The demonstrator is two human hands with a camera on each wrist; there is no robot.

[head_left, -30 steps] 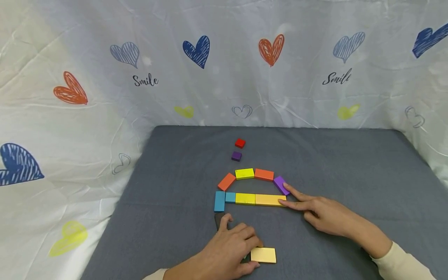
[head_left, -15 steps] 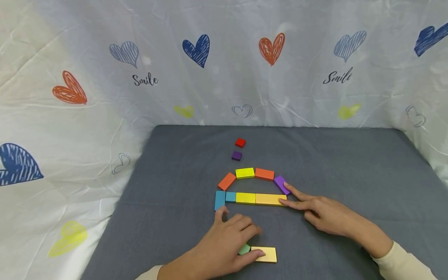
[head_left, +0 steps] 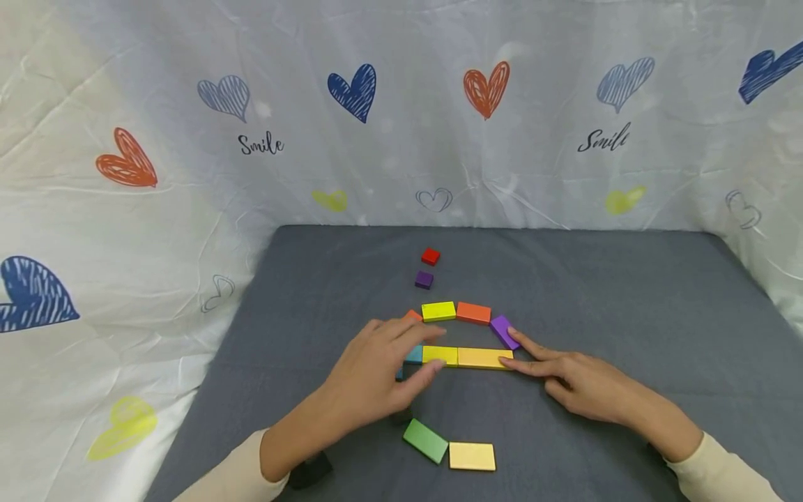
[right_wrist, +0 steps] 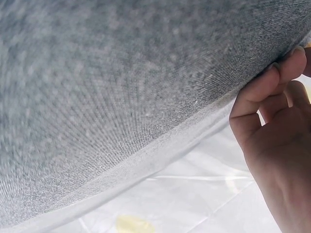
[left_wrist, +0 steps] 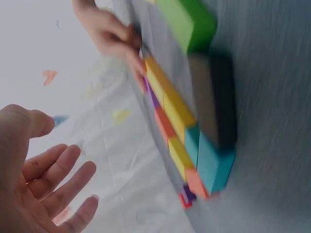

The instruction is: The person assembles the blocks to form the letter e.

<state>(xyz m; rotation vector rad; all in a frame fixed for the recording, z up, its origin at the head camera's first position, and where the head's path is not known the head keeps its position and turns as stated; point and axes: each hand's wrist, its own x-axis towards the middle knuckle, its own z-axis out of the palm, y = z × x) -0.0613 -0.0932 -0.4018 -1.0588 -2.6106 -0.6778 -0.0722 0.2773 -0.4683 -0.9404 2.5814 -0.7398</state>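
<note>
My left hand (head_left: 370, 373) hovers over the left end of the block outline, fingers spread and holding nothing. It partly hides an orange block (head_left: 413, 315) and the blue blocks (left_wrist: 214, 165). My right hand (head_left: 583, 383) stretches two fingers: one touches the purple block (head_left: 505, 332), the other rests on the long light-orange block (head_left: 479, 358). A yellow block (head_left: 440, 355) adjoins that long block. Behind them, another yellow block (head_left: 438, 311) and an orange block (head_left: 473, 313) form a curve with the purple one. A dark block (left_wrist: 214, 97) joins the blue end in the left wrist view.
Nearer the front lie a green block (head_left: 426, 440), set at an angle, and a cream block (head_left: 472, 456) at its corner. Farther back sit a small red block (head_left: 430, 256) and a dark purple block (head_left: 424, 280). A heart-printed white cloth (head_left: 401, 160) hangs behind the grey table (head_left: 627, 293).
My left hand has left the dark, green and cream blocks at the front and moved up and away, over the left end of the outline. My right hand has stayed in place.
</note>
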